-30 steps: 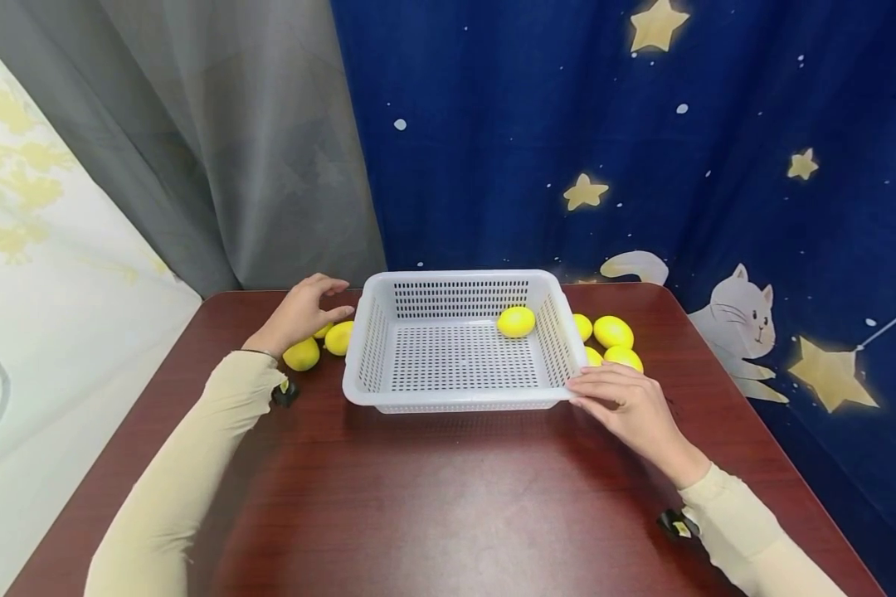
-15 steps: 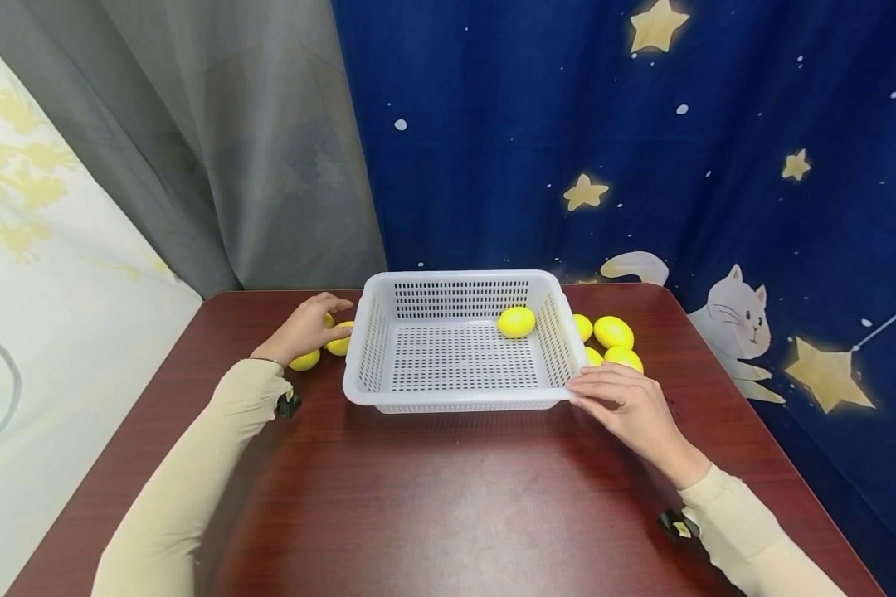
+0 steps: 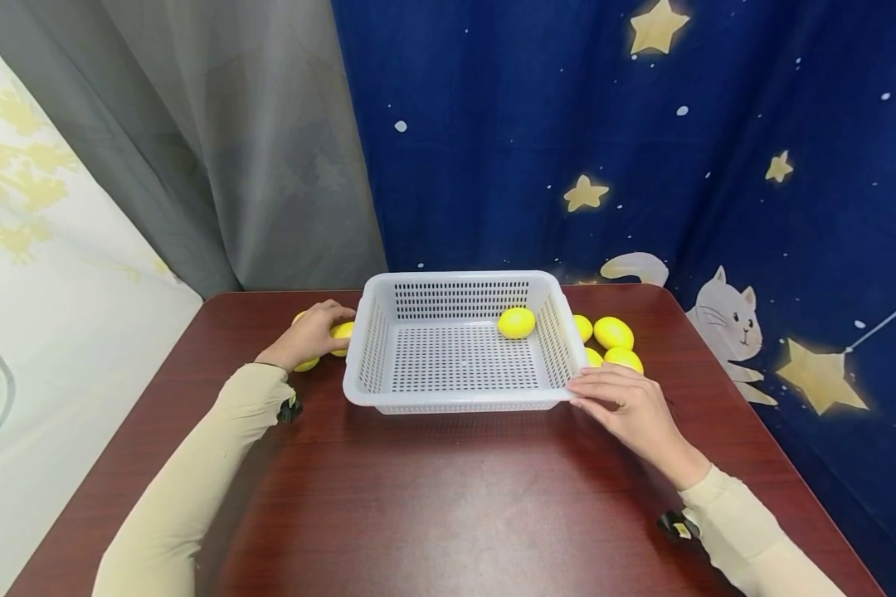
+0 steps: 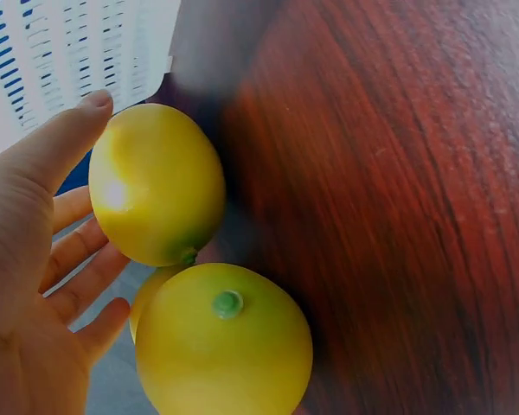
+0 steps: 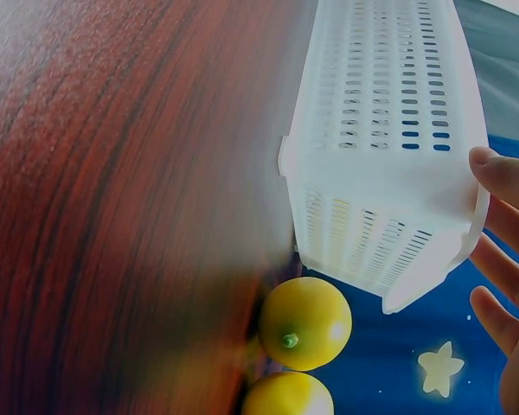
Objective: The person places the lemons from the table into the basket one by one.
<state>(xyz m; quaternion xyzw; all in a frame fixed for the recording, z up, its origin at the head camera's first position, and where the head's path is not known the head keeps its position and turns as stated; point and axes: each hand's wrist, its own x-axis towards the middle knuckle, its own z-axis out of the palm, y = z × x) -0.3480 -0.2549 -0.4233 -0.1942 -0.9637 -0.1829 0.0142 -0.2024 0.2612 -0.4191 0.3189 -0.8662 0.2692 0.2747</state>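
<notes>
My left hand (image 3: 312, 333) is at a yellow lemon (image 4: 160, 186) just left of the white plastic basket (image 3: 354, 390), thumb on one side and fingers curved round the far side. The lemon sits low beside the basket wall. Two more lemons lie by this hand, one of them a large near lemon (image 4: 229, 346) with a green stem end. At the basket's front right corner my right hand (image 3: 627, 406) pinches the rim, thumb outside. Inside the basket, toward its right end, rests a single lemon (image 3: 517, 322).
Several lemons (image 3: 614, 333) are grouped against the basket's right side, some partly hidden by it. All stands on a dark red wooden table (image 3: 448, 497). A grey curtain (image 3: 291, 166) and a blue starry curtain (image 3: 493, 166) hang behind the far edge.
My left hand has come down and slightly right, from above the left lemons to the lemon nearest the basket. The right hand and basket have stayed in place.
</notes>
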